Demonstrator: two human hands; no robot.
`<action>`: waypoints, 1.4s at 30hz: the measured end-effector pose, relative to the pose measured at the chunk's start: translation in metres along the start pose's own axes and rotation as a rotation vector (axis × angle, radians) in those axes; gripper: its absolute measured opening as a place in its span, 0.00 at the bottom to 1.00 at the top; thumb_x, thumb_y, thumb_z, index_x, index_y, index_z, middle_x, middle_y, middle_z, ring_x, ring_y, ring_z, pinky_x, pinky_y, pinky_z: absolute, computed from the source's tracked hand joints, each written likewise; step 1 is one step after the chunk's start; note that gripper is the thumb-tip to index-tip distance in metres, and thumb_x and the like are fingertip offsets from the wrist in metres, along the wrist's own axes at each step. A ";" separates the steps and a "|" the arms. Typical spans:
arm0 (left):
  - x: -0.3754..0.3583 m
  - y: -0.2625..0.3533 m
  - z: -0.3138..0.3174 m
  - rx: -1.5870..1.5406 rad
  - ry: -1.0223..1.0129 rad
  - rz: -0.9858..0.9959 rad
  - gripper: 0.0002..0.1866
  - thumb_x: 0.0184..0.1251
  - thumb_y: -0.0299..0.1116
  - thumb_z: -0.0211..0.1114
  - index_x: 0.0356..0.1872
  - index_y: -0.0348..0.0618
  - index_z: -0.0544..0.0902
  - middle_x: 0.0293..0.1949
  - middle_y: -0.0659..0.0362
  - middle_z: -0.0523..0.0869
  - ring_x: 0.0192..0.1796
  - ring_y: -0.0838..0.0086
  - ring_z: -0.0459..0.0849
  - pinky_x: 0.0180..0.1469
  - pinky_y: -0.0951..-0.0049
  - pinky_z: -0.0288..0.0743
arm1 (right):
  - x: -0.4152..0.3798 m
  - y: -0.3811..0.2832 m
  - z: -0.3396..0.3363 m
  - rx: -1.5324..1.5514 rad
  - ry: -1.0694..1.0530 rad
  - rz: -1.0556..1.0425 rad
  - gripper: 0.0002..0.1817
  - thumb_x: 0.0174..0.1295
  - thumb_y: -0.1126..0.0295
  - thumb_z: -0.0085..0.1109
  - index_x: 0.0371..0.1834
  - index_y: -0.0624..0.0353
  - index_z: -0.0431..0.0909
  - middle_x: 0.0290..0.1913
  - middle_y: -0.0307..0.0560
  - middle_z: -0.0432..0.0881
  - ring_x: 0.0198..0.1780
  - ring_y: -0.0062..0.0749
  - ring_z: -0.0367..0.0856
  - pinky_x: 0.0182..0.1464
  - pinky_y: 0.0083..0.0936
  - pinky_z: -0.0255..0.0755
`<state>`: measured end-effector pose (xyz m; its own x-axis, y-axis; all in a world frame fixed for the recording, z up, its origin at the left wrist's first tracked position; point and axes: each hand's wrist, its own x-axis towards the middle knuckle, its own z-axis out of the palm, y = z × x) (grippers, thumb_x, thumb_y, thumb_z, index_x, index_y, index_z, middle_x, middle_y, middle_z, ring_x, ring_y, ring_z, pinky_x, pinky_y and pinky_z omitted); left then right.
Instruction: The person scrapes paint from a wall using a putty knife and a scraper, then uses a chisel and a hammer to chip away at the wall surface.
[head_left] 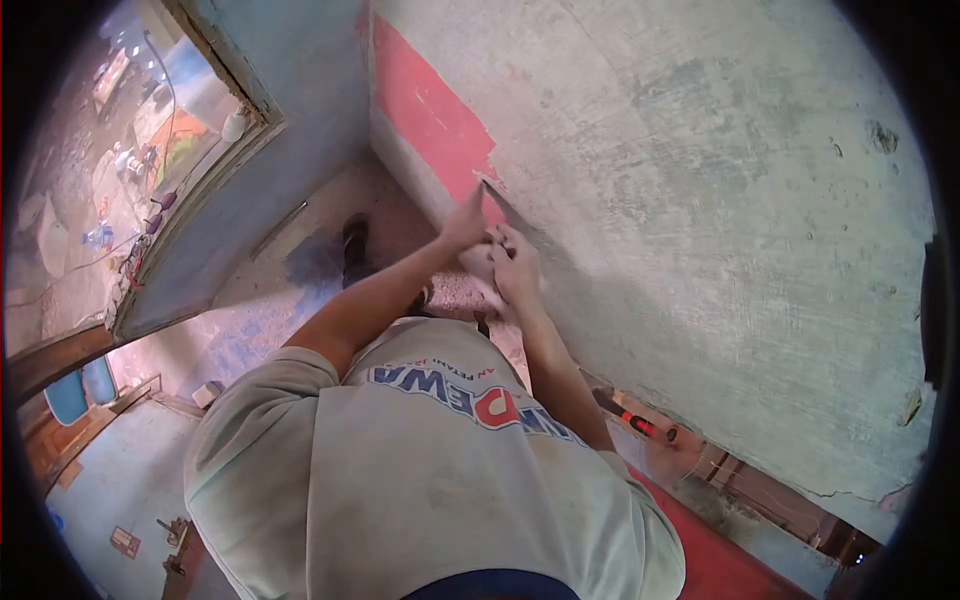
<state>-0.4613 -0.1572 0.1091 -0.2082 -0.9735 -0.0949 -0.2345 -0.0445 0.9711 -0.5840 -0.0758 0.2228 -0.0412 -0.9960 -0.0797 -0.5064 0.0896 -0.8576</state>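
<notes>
A thin, dark-edged scraper (488, 189) meets the wall where a strip of pink paint (425, 100) borders the bare grey-white wall surface (690, 200). My left hand (466, 224) is closed at the scraper, its fingers pressed up close to the edge. Just below and to the right, my right hand (513, 264) has its fingers curled round the lower part of the tool. Most of the handle is hidden by my hands. The paint's edge near the blade looks ragged and flaked.
To the left, a framed opening (195, 210) shows a cluttered ground outside. A red-and-black tool (638, 424) lies beyond my right elbow, by the wall's lower edge. Blue chairs (68, 398) are at far left. The floor (240, 335) is blotched with blue.
</notes>
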 end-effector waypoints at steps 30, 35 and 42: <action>0.002 0.028 -0.029 -0.048 -0.154 -0.316 0.45 0.65 0.28 0.55 0.85 0.35 0.50 0.71 0.27 0.71 0.70 0.35 0.76 0.73 0.50 0.70 | 0.000 -0.010 0.006 0.053 0.051 -0.015 0.22 0.70 0.74 0.60 0.67 0.63 0.81 0.31 0.43 0.86 0.23 0.19 0.77 0.25 0.23 0.69; -0.036 0.045 0.031 -0.012 0.039 0.093 0.47 0.64 0.29 0.58 0.85 0.38 0.48 0.68 0.27 0.76 0.66 0.35 0.79 0.68 0.47 0.73 | -0.058 -0.070 -0.062 0.221 0.016 0.274 0.23 0.71 0.73 0.59 0.69 0.62 0.79 0.28 0.41 0.83 0.25 0.17 0.75 0.25 0.23 0.67; -0.002 0.028 -0.011 0.008 -0.061 -0.084 0.45 0.63 0.24 0.55 0.82 0.24 0.49 0.71 0.28 0.74 0.74 0.40 0.75 0.77 0.54 0.67 | -0.004 -0.022 -0.014 0.111 0.000 0.200 0.23 0.72 0.74 0.59 0.70 0.62 0.78 0.27 0.41 0.82 0.23 0.16 0.73 0.24 0.23 0.65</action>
<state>-0.4566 -0.1592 0.1387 -0.2452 -0.9508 -0.1893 -0.2611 -0.1233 0.9574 -0.5849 -0.0742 0.2490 -0.1317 -0.9583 -0.2537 -0.3903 0.2854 -0.8753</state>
